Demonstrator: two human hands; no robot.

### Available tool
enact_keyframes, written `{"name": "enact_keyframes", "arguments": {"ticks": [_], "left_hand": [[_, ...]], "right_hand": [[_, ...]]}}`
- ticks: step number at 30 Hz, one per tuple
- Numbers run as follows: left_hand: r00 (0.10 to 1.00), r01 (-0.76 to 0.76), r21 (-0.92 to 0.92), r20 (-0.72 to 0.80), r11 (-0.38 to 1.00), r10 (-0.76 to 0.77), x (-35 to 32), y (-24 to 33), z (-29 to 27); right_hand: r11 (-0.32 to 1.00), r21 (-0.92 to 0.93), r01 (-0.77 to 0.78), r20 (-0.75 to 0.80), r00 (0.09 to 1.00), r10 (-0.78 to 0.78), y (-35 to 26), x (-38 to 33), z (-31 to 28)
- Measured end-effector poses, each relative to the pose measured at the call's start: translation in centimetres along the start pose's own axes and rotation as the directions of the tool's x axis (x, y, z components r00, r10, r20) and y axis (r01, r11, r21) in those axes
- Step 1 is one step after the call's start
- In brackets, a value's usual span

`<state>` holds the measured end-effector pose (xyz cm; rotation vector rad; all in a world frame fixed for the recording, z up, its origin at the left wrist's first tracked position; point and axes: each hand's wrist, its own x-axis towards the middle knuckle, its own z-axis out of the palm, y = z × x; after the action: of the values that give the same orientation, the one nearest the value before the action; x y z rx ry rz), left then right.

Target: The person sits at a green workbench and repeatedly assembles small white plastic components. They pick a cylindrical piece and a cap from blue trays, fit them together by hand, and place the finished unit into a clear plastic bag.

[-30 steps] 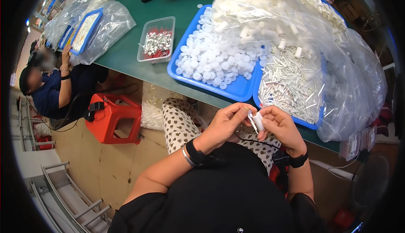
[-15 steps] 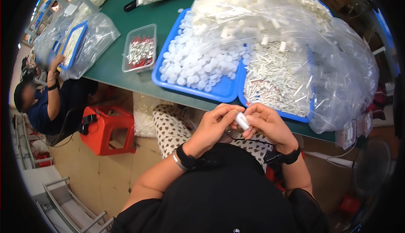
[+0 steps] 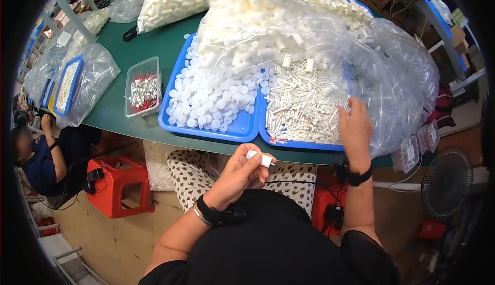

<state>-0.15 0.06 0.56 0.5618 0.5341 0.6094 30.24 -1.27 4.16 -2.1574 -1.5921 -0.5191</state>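
In my left hand [image 3: 238, 174] a small white plastic cylinder [image 3: 261, 159] is pinched between thumb and fingers, in front of the table edge. A thin pin seems to stick out of its right end. My right hand [image 3: 357, 130] hangs over the right side of a blue tray [image 3: 304, 144] of thin white sticks [image 3: 304, 107]. Its thumb and fingers are apart, with nothing visible between them. Beside that tray, a second blue tray [image 3: 240, 126] holds many translucent white round caps [image 3: 216, 104].
A large clear bag of white cylinders [image 3: 242, 32] slumps over both trays' backs. A clear box [image 3: 128, 102] of red and silvery parts stands left on the green table [image 3: 111, 107]. A red stool [image 3: 111, 192], a co-worker [image 3: 46, 156] and a fan [image 3: 446, 183] are around.
My right hand has let go of the white cylinder and moved up and right to the stick tray. My left hand has kept the cylinder and turned it sideways. The view has shifted.
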Motion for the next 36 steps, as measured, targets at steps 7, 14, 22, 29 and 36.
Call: {"name": "enact_keyframes", "arguments": {"ticks": [7, 14, 22, 29, 36], "left_hand": [[0.998, 0.056, 0.114, -0.01, 0.992, -0.055, 0.0, -0.2, 0.6], [0.998, -0.062, -0.082, -0.017, 0.995, 0.06, 1.0, 0.1, -1.0], [0.985, -0.15, -0.152, -0.109, 0.977, 0.134, 0.9, -0.2, -0.3], [0.883, -0.333, 0.471, -0.148, 0.817, 0.445, 0.4, -1.8, -0.2], [0.93, -0.364, 0.323, 0.084, 0.873, 0.357, -0.4, -2.2, 0.0]], "right_hand": [[0.971, -0.144, -0.189, 0.202, 0.955, 0.216, 1.7, 1.6, 2.0], [0.86, 0.508, -0.036, 0.197, 0.978, -0.075, -3.2, -0.6, -1.4], [0.607, 0.758, 0.238, 0.208, 0.794, -0.572, -9.7, -4.4, -2.8], [0.535, 0.845, 0.007, 0.26, 0.868, -0.422, -11.0, -6.8, -0.6], [0.427, 0.891, 0.157, 0.124, 0.819, -0.56, -12.1, -7.8, 0.3]]}}
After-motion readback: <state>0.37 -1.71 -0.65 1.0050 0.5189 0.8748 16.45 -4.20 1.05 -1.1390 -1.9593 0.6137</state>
